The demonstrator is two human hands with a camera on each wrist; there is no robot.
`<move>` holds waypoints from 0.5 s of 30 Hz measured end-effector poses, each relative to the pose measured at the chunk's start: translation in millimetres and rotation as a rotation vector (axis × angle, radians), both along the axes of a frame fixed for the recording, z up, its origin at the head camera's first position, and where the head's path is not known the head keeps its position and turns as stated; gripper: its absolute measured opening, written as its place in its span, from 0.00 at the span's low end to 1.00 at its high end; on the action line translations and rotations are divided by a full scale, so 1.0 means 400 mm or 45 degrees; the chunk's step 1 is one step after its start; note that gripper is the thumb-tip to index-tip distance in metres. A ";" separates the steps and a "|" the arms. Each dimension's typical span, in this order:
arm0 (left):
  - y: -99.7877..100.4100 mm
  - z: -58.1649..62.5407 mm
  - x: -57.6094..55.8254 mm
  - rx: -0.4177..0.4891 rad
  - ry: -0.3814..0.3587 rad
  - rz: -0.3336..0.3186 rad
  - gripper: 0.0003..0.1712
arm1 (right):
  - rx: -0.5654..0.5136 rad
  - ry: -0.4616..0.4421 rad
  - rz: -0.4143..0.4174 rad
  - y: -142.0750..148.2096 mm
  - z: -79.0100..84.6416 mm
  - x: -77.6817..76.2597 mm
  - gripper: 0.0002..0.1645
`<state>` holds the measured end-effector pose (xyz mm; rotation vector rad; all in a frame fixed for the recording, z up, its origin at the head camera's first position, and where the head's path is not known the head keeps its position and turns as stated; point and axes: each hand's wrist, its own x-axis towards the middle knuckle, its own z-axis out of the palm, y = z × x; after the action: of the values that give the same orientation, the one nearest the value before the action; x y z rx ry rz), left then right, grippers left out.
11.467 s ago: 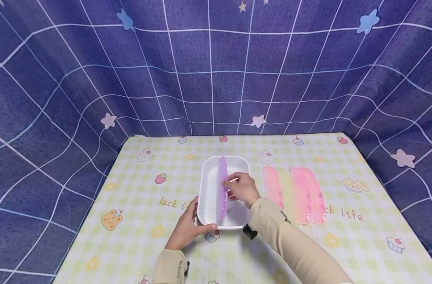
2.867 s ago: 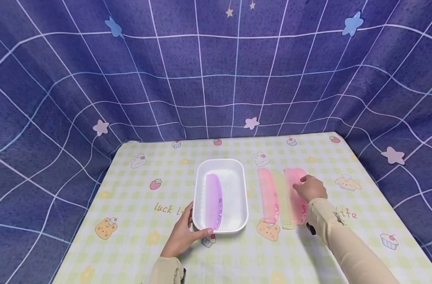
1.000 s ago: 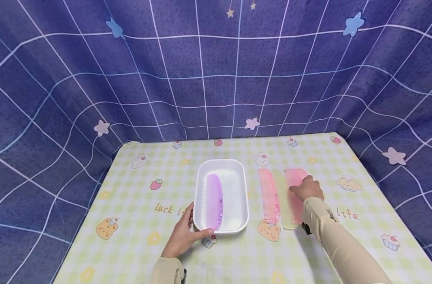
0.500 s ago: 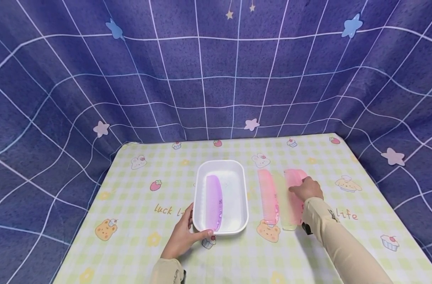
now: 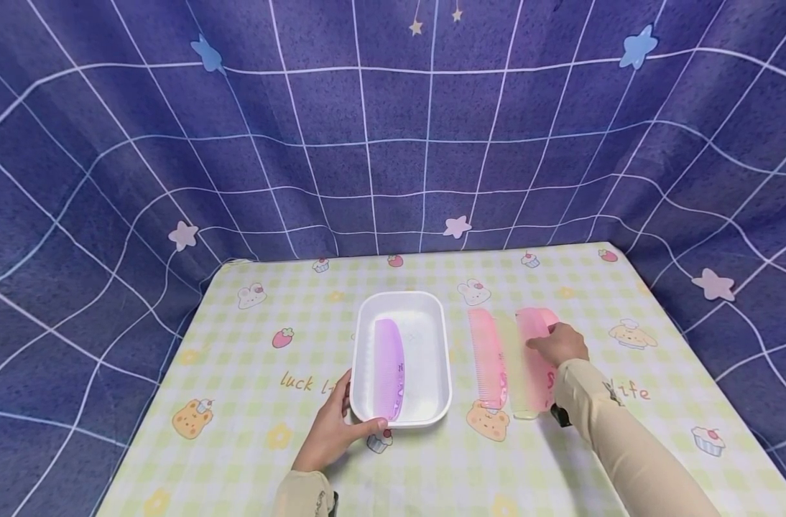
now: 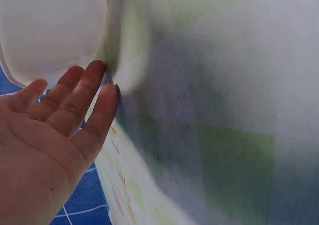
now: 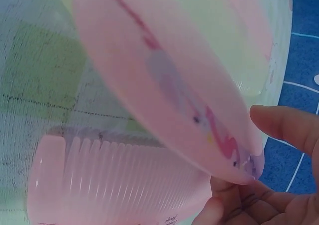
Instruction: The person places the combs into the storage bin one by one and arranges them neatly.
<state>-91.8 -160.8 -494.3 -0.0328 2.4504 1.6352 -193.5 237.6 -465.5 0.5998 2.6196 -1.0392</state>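
My left hand (image 5: 335, 427) spans the near-left corner of a white plastic tray (image 5: 448, 359), thumb along the front rim and straight fingers against the side wall. A purple comb (image 5: 388, 366) lies flat inside the tray, toward its left. To the right, my right hand (image 5: 561, 346) pinches a pink comb (image 7: 164, 85) between thumb and fingers; the right wrist view shows that comb tilted on edge. Under it, another pink comb (image 7: 114, 177) lies with its teeth showing. In the head view, my right hand and sleeve hide part of these two.
A pale green comb (image 5: 522, 391) lies just left of my right hand, with another pink comb (image 5: 488, 359) beyond it, beside the tray. All rest on a green-checked tablecloth (image 5: 238, 388). A blue gridded curtain (image 5: 393, 165) stands behind the table.
Earlier my right hand held the purple comb upright in the tray; it now lies flat there. My right hand has moved right to the pink combs and barely shifted in the last second.
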 end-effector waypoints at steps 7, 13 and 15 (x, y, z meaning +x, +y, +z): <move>-0.001 -0.002 -0.001 -0.016 -0.004 0.000 0.66 | 0.018 0.018 0.042 0.006 0.006 0.001 0.41; 0.001 -0.001 0.000 -0.005 0.000 -0.004 0.66 | 0.028 0.049 0.049 0.010 0.011 0.005 0.33; 0.001 0.000 0.001 -0.006 -0.002 -0.004 0.66 | 0.023 0.054 0.055 0.010 0.013 0.006 0.29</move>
<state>-91.4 -160.5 -494.5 -0.0301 2.4519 1.6279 -191.0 241.6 -460.1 0.5286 2.6687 -1.0279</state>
